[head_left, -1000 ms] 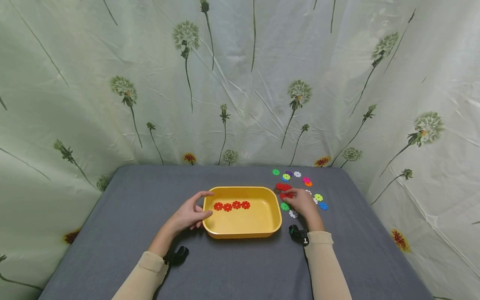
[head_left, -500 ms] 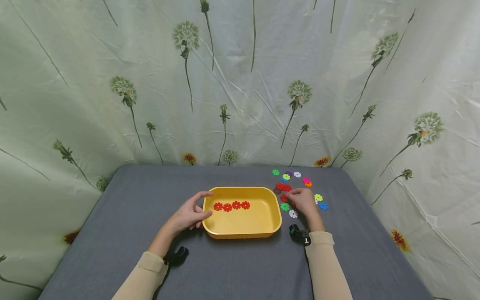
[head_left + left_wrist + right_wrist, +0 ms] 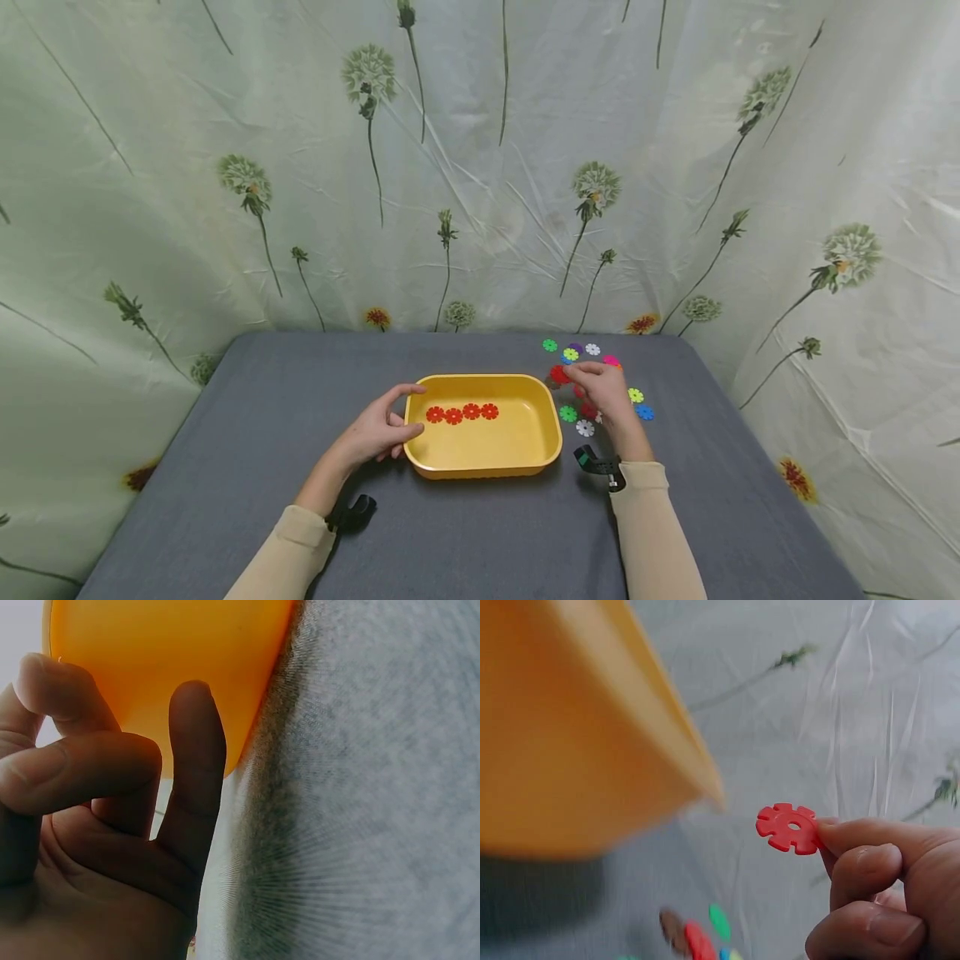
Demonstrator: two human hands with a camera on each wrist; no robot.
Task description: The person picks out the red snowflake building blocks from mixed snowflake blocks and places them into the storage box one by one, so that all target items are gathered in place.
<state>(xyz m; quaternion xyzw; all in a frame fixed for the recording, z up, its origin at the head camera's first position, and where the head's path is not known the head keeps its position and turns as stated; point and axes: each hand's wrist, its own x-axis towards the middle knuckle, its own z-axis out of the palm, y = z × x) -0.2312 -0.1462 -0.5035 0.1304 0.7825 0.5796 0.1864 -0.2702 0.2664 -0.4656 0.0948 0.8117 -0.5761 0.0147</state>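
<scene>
My left hand (image 3: 381, 427) grips the left end of a shallow yellow plastic tub (image 3: 480, 467), with thumb and index finger over the rim. In the left wrist view, curled fingers (image 3: 196, 735) lie against the tub's outer wall (image 3: 202, 645). Several red snowflake discs (image 3: 453, 416) lie in a row on the tub floor. Beyond the tub's right end, my right hand (image 3: 606, 393) pinches one red notched disc (image 3: 787, 829) by its edge between thumb and index finger. In the right wrist view, this disc is raised above the loose discs, outside the tub.
Loose discs lie on the grey cloth to the right of the tub, among them a green one (image 3: 567, 413), a white one (image 3: 585, 428), a blue one (image 3: 645, 412) and a brown one (image 3: 673, 931). A dandelion-print curtain (image 3: 495, 167) hangs behind the table.
My right hand has gone from the red discs beside the tub to slightly farther back, now with one red disc pinched. Another red disc shows below the hand. The left hand stays on the tub.
</scene>
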